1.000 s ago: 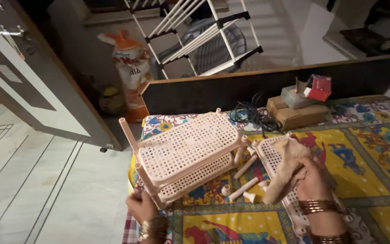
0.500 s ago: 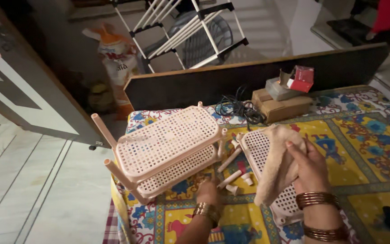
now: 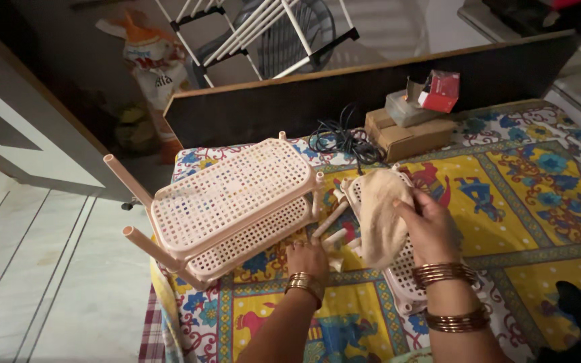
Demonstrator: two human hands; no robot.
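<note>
Head view: a bed under a patterned bedspread (image 3: 526, 202) is seen, edged by a dark wooden board (image 3: 371, 87); a two-tier perforated plastic rack (image 3: 230, 205) is lain on its side at the bedspread's left edge, its legs jutting over the floor. A separate perforated shelf panel (image 3: 405, 282) is laid flat beside it; a beige cloth (image 3: 381, 215) is pressed onto that panel, grasped in the grip of the right hand (image 3: 432, 225); the left hand (image 3: 307, 259) is rested by the loose plastic tubes (image 3: 334, 225) just under the rack, its grip curled, on what cannot be told.
</note>
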